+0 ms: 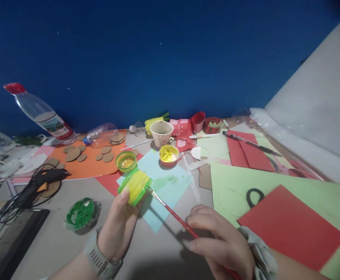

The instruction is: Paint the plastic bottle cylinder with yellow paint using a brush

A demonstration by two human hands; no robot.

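Note:
My left hand (pixel 121 219) is closed around a small yellow-painted piece with green rims (pixel 136 187), shaped like a short cylinder or spool. In my right hand (pixel 222 239) is a red-handled paintbrush (pixel 174 214), its bristle end touching the green rim on the right side of the piece. Below the piece lies a light blue sheet (pixel 165 182) with green paint smears. Left of my left hand stands a dish of green paint (pixel 82 214). Beyond the piece are a yellow-green ring-shaped container (pixel 125 161) and a small cup of yellow paint (pixel 168 155).
A patterned paper cup (pixel 162 134) stands farther back. Cardboard discs lie on an orange sheet (pixel 90 165) beside a plastic bottle (pixel 45 116). At left are black cables (pixel 38 182) and a dark flat device (pixel 18 241). Red paper (pixel 292 225) covers green paper at right.

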